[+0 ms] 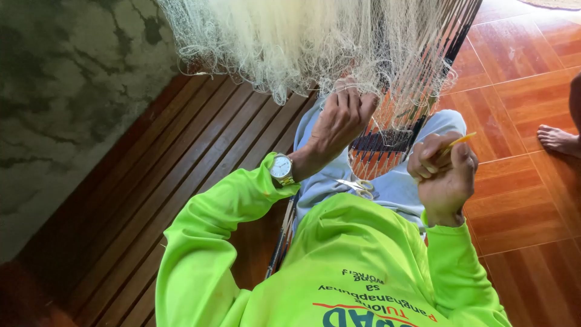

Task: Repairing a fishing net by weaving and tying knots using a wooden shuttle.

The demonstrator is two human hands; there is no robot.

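Observation:
A pale, fine-meshed fishing net [302,42] hangs in a thick bunch in front of me. My left hand [342,118], with a wristwatch [281,169] on the wrist, pinches the net's lower meshes. My right hand [442,172] is closed around a thin yellow netting needle [461,141], held a little to the right of the net. A pair of small scissors [357,186] lies on my lap, on pale blue trousers. I wear bright green long sleeves.
I sit on a dark slatted wooden bench [181,175] beside a mottled grey wall [66,91]. Orange-brown floor tiles [514,115] spread to the right. Another person's bare foot [558,140] rests on the tiles at the right edge.

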